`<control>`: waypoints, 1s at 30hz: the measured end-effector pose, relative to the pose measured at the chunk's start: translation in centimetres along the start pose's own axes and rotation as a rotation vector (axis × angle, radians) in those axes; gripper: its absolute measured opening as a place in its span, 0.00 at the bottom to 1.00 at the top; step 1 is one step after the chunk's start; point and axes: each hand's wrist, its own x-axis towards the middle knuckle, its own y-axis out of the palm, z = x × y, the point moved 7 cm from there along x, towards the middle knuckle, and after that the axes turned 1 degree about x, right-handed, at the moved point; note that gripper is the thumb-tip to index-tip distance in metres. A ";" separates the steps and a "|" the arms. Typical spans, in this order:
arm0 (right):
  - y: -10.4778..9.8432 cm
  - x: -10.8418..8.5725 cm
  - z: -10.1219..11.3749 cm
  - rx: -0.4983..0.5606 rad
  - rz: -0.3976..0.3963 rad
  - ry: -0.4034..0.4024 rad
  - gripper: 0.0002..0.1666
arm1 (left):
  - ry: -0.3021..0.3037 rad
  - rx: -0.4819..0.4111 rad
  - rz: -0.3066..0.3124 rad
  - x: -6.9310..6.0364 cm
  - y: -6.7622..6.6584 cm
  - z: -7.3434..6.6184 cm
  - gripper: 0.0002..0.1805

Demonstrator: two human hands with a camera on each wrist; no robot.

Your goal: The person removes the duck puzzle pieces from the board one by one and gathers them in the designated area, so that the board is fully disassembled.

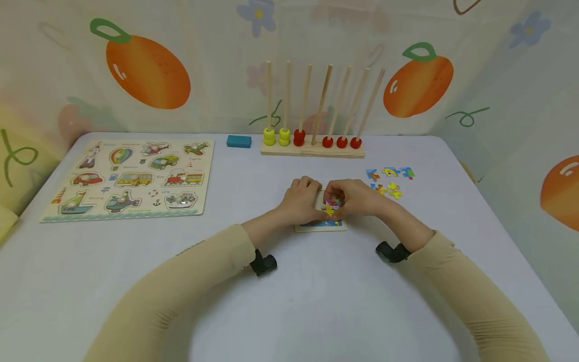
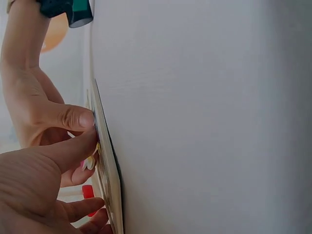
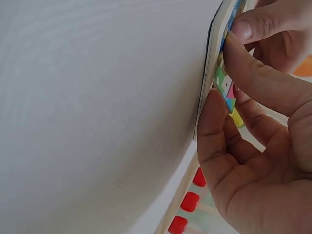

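A small jigsaw puzzle board (image 1: 320,229) with a pale wooden rim lies on the table between both hands. My left hand (image 1: 300,202) rests on its left side, fingers at the far edge and thumb pressing on its face. My right hand (image 1: 359,197) pinches a colourful puzzle piece (image 3: 225,87) at the board's right side, thumb and fingertips around it. Both thumbs meet close together over the board. The hands cover most of the board's picture. Loose puzzle pieces (image 1: 392,195) lie to the right, in blue, yellow and other colours.
Behind the hands stands a wooden peg rack (image 1: 312,150) with upright rods and red and yellow beads. A blue block (image 1: 238,141) lies beside it. At the left is a large vehicle puzzle board (image 1: 154,198). A fruit-patterned cloth (image 1: 217,60) hangs behind the table.
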 end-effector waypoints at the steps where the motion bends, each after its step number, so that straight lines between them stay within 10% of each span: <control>1: 0.0 0.0 0.0 -0.001 0.002 0.002 0.23 | -0.002 -0.004 -0.005 0.0 0.0 0.0 0.41; 30: -0.4 -0.2 -0.4 0.191 0.067 -0.048 0.06 | -0.011 0.041 0.024 -0.3 -0.1 0.0 0.41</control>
